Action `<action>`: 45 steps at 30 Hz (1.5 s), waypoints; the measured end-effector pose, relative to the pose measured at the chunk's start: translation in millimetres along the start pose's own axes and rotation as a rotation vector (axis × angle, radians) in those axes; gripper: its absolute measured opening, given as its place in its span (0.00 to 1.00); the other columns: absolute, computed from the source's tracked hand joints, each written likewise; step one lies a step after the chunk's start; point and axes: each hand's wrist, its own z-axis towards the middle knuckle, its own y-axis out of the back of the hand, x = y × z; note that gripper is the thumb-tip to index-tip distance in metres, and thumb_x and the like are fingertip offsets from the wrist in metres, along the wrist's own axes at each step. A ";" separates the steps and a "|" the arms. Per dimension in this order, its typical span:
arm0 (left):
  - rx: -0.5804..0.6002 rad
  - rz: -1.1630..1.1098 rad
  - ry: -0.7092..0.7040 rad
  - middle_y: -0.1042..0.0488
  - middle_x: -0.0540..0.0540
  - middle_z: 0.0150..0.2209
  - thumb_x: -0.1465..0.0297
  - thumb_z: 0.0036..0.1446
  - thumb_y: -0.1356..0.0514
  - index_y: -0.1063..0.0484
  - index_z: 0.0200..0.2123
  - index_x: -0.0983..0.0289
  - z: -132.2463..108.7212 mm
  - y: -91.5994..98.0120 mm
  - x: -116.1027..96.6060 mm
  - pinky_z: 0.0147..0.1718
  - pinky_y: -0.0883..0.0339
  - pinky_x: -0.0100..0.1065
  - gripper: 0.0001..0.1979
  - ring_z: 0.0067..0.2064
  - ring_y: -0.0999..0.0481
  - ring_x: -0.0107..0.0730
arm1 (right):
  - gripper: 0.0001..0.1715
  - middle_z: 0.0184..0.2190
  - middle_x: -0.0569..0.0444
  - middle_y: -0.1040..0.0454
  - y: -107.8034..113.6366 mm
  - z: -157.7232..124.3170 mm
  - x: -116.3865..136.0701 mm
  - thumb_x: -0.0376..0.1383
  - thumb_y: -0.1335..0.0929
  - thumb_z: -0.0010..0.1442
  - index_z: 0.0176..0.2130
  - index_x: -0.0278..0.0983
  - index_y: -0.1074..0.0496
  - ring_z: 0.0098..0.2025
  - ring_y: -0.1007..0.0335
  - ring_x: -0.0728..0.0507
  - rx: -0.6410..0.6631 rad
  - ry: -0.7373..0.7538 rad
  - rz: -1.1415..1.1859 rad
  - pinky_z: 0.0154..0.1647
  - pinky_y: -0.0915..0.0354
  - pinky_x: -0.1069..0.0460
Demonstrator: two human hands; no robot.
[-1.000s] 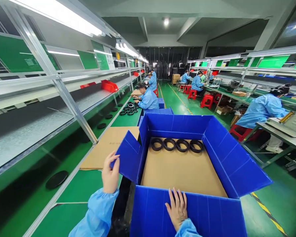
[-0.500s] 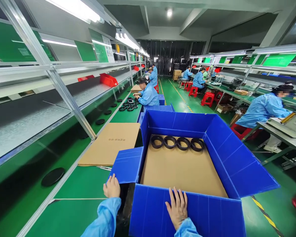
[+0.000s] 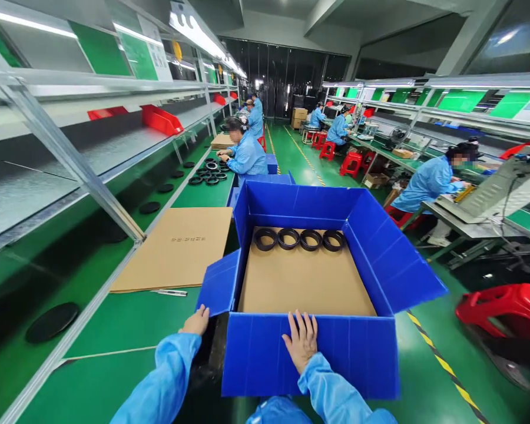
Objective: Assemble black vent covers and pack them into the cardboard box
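In front of me stands a blue corrugated plastic box (image 3: pixel 309 356) with its flaps folded outward. A brown cardboard sheet (image 3: pixel 307 285) covers its inside, with a row of several black rings (image 3: pixel 310 240) along the far side. My left hand (image 3: pixel 196 321) is closed at the near corner of the left box flap (image 3: pixel 219 284), its fingertips bunched over the edge. My right hand (image 3: pixel 301 341) lies flat on the front flap near the box rim, fingers stretched out and holding nothing.
Left of the box, flat cardboard sheets (image 3: pixel 176 247) and a thin metallic tool (image 3: pixel 170 292) lie on the green workbench (image 3: pixel 115 335). Black discs (image 3: pixel 53 323) line the strip behind. A co-worker (image 3: pixel 247 153) sits farther along, near more rings (image 3: pixel 209 172). A red stool (image 3: pixel 503 309) stands right.
My view has swung right and the box appears farther left and smaller. The red stool shows more fully. Both hands stay at the same flaps; the rings keep their places.
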 end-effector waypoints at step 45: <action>0.206 -0.223 -0.833 0.25 0.61 0.53 0.76 0.61 0.48 0.31 0.58 0.65 -82.2 -75.1 -289.4 0.58 0.36 0.42 0.22 0.56 0.29 0.43 | 0.47 0.43 0.49 0.26 59.2 72.8 -96.1 0.51 0.15 0.31 0.48 0.39 0.27 0.46 0.31 0.34 0.875 -0.105 0.045 0.51 0.35 0.40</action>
